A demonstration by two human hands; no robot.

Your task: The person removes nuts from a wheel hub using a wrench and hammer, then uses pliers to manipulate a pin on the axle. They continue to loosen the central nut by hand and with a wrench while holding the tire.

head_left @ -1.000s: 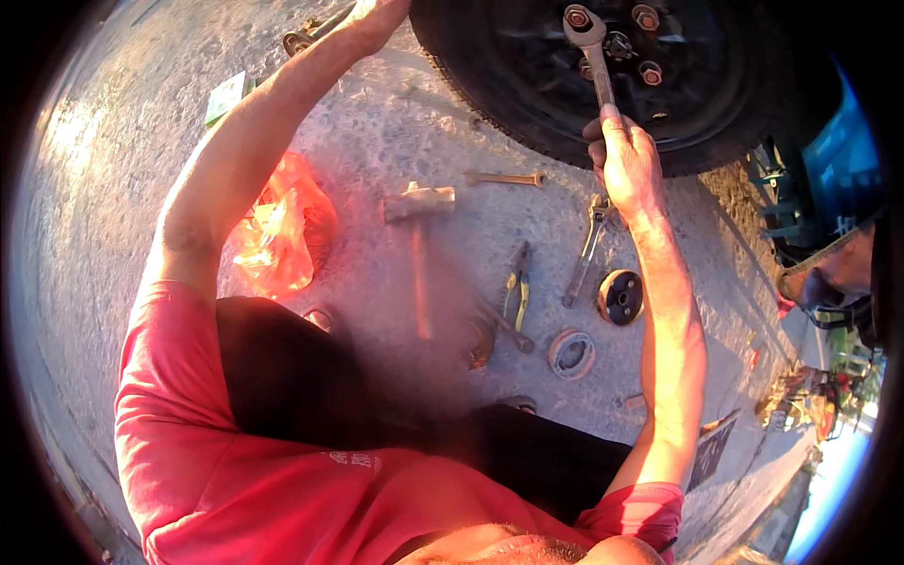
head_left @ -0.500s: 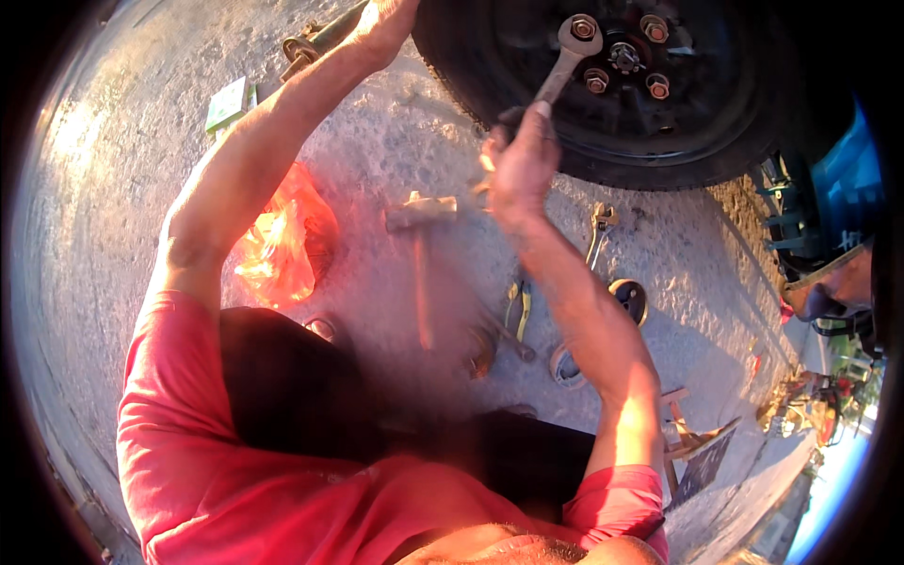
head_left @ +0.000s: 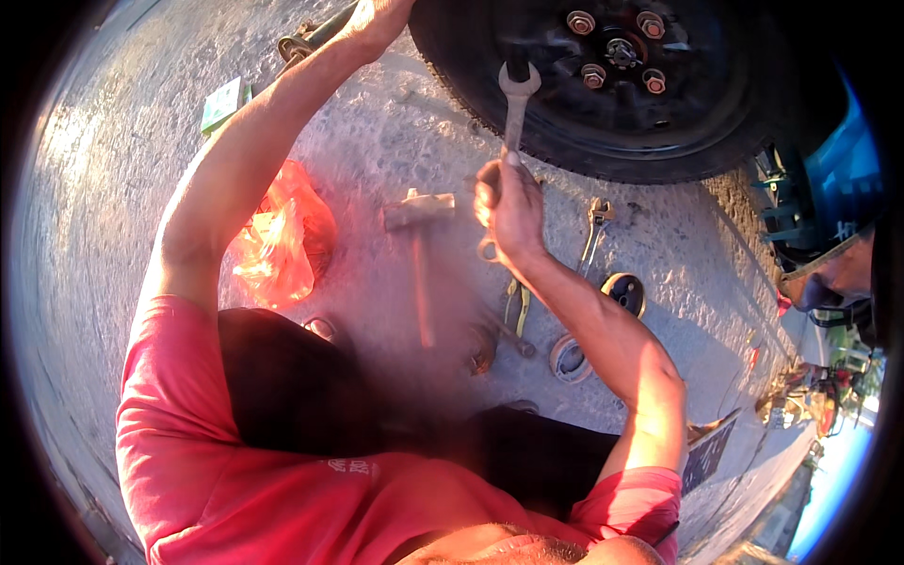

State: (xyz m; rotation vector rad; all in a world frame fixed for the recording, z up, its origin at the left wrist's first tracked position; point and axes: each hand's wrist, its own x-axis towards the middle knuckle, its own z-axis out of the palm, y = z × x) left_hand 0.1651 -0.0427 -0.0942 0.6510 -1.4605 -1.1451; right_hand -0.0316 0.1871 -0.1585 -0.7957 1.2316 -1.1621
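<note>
- Ground [head_left: 122, 235]: rough, pale grey, sunlit at left; it bears the tools.
- Wheel [head_left: 584, 151]: black, at top centre-right, facing the person; its upper part is cut off by the frame.
- Shirt [head_left: 282, 490]: red, worn by the person, across the lower part of the view.
- Trousers [head_left: 282, 377]: dark, the legs spread apart.
- Plastic bag [head_left: 287, 240]: orange-red, crumpled, beside the left forearm.
- Right hand [head_left: 516, 212]: fingers clenched around the middle of a wrench, below the tyre's lower left edge in this view.
- Left hand [head_left: 381, 24]: at the upper edge, just beside the tyre; the frame cuts off the fingers, so whether they grasp anything cannot be told.
- Hammer [head_left: 419, 212]: on the ground, head toward the wheel, handle toward the person; haze blurs the handle.
- Wrench [head_left: 515, 118]: in the right hand, open end upward in front of the tyre and apart from the nuts; its ring end shows below the fist.
- Adjustable wrench [head_left: 597, 226]: on the ground, right of the right hand.
- Pliers [head_left: 523, 309]: yellow-handled, partly hidden by the right forearm.
- Box [head_left: 222, 104]: green and white, left of the left forearm.
- Disc [head_left: 626, 292]: round, black, just beyond the right forearm.
- Ring [head_left: 568, 361]: pale, near the disc.
- Nuts [head_left: 592, 77]: four, seated around the wheel's hub [head_left: 621, 54].
</note>
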